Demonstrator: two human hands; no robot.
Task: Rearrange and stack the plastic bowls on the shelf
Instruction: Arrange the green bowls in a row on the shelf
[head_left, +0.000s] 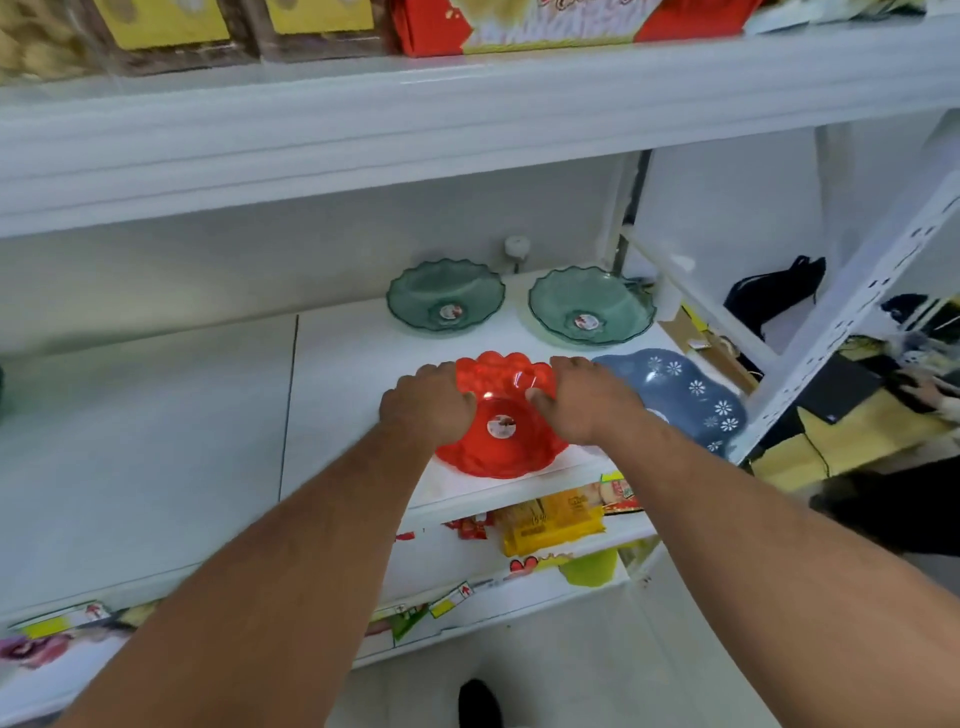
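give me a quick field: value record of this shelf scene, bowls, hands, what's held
setting: white shelf in a shop rack
bowls on shelf: four, none stacked
red bowl: front, sticker inside, gripped at both sides
left green bowl: back row, sticker inside
right green bowl: back row, beside the other green one, apart
blue bowl: right of red bowl, white flower print
left hand: on red bowl's left rim
right hand: on red bowl's right rim
shelf below: yellow packet

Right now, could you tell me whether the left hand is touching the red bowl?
Touching: the head view shows the left hand gripping the red bowl at its left rim.
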